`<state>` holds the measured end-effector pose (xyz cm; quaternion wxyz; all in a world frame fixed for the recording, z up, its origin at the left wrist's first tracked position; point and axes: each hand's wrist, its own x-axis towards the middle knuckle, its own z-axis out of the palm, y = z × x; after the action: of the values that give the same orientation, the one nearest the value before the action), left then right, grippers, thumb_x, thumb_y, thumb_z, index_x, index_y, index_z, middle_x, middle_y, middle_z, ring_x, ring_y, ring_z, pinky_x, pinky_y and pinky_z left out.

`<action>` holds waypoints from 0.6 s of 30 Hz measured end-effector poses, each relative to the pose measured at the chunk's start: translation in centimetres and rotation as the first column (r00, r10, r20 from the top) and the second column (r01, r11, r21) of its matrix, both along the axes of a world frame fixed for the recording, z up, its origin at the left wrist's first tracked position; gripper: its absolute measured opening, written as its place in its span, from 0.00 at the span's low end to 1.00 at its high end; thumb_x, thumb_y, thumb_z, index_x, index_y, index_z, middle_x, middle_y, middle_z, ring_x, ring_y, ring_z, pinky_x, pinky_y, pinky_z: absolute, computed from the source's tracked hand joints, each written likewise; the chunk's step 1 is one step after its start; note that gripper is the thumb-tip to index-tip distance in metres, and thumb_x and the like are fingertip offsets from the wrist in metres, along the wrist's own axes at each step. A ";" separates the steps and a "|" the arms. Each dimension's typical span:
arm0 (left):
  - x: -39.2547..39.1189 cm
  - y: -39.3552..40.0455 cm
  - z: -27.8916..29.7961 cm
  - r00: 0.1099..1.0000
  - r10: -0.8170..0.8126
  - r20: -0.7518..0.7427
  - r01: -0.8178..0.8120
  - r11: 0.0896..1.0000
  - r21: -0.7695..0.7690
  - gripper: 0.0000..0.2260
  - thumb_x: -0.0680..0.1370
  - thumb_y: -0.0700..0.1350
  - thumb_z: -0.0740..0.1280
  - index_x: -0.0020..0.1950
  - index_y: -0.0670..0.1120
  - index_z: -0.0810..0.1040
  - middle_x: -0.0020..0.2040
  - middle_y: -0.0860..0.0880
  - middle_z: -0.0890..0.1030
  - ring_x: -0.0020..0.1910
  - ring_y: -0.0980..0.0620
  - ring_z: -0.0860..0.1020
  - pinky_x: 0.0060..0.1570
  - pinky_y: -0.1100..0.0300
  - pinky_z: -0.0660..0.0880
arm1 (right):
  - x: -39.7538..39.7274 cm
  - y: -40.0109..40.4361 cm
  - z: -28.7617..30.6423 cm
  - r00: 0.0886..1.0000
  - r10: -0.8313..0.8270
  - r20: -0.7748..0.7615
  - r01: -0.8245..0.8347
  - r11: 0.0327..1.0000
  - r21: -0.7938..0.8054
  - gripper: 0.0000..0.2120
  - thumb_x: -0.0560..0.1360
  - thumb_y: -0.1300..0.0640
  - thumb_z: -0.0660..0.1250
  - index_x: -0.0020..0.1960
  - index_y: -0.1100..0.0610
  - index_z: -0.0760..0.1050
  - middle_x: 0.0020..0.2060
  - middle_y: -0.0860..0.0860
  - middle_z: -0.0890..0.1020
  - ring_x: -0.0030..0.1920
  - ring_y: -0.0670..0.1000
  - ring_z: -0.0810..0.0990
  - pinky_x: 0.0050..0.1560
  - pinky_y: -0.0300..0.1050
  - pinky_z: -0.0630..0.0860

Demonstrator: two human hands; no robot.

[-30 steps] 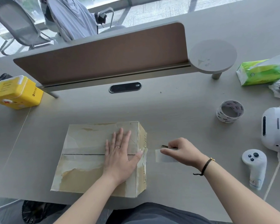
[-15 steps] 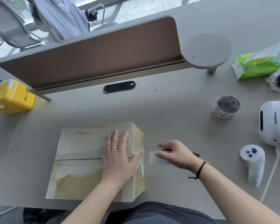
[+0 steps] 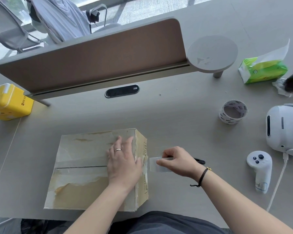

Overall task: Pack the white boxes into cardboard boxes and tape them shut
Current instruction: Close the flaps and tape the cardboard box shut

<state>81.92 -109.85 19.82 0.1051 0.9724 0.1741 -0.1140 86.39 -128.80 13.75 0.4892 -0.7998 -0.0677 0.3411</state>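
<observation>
A worn cardboard box point(image 3: 81, 168) with closed flaps lies on the desk near the front edge. My left hand point(image 3: 123, 164) lies flat on its top right part, fingers straight, pressing the flaps down. Just right of the box, my right hand point(image 3: 178, 162) pinches a short strip of clear tape point(image 3: 155, 165) whose left end reaches the box's right top edge. A black-handled tool point(image 3: 200, 161) pokes out behind that hand. A tape roll point(image 3: 233, 112) stands further back on the right. No white boxes are visible.
A desk divider point(image 3: 95, 54) runs across the back. A yellow box point(image 3: 8, 102) sits at far left. On the right are a green tissue pack point(image 3: 264, 70), a white headset point(image 3: 284, 127) and a white controller point(image 3: 260, 169) with a cable.
My right hand has brought the tape strip leftward until it meets the box's right edge. My left hand stays pressed on the box top.
</observation>
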 end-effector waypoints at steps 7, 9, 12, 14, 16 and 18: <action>0.0 1.3 1.5 0.988 -0.081 -0.134 0.072 0.995 -0.070 0.42 0.75 0.52 0.70 0.81 0.63 0.49 0.83 0.50 0.46 0.80 0.46 0.47 0.73 0.43 0.64 | -0.7 0.3 -0.2 1.000 0.014 0.005 -0.014 0.999 -0.040 0.17 0.73 0.45 0.71 0.31 0.52 0.72 0.26 0.43 0.73 0.27 0.43 0.70 0.29 0.40 0.67; -0.1 1.7 1.9 0.975 -0.118 -0.187 0.104 0.991 -0.083 0.44 0.74 0.51 0.69 0.81 0.64 0.44 0.83 0.52 0.42 0.81 0.47 0.44 0.74 0.43 0.62 | -0.9 0.5 -0.3 1.000 0.023 0.002 -0.023 0.999 -0.043 0.17 0.73 0.44 0.71 0.32 0.52 0.73 0.26 0.44 0.74 0.27 0.43 0.70 0.30 0.40 0.67; -0.3 2.3 2.3 0.960 -0.155 -0.234 0.136 0.986 -0.096 0.45 0.74 0.50 0.68 0.80 0.65 0.41 0.82 0.54 0.39 0.81 0.47 0.42 0.76 0.43 0.58 | -1.0 0.6 -0.2 0.999 0.035 -0.011 -0.036 0.999 -0.036 0.17 0.74 0.45 0.71 0.32 0.52 0.73 0.25 0.44 0.73 0.26 0.42 0.69 0.29 0.40 0.67; -0.5 2.7 2.3 0.955 -0.178 -0.237 0.160 0.983 -0.093 0.45 0.74 0.50 0.69 0.80 0.66 0.41 0.82 0.54 0.39 0.81 0.47 0.42 0.77 0.44 0.57 | -1.1 0.7 -0.2 0.999 0.046 -0.016 -0.047 0.998 -0.029 0.17 0.74 0.45 0.72 0.32 0.52 0.73 0.25 0.44 0.72 0.26 0.42 0.69 0.29 0.39 0.66; -0.6 3.4 2.1 0.953 -0.198 -0.228 0.177 0.978 -0.112 0.44 0.74 0.50 0.68 0.80 0.66 0.42 0.82 0.55 0.39 0.81 0.48 0.41 0.77 0.44 0.57 | -1.2 0.8 -0.1 0.998 0.060 -0.024 -0.060 0.998 -0.015 0.17 0.74 0.45 0.72 0.33 0.53 0.73 0.26 0.44 0.72 0.26 0.42 0.68 0.28 0.37 0.65; -0.7 4.2 1.9 0.954 -0.215 -0.210 0.190 0.973 -0.133 0.44 0.73 0.49 0.69 0.79 0.68 0.43 0.82 0.57 0.39 0.81 0.50 0.41 0.78 0.46 0.56 | -1.2 1.1 0.1 0.997 0.078 -0.025 -0.078 0.997 0.004 0.17 0.75 0.45 0.72 0.34 0.53 0.73 0.26 0.44 0.72 0.25 0.42 0.68 0.27 0.35 0.64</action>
<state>81.20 -105.68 21.70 0.1266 0.9588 0.0775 -0.2422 85.14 -127.69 13.81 0.4774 -0.7915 -0.0932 0.3700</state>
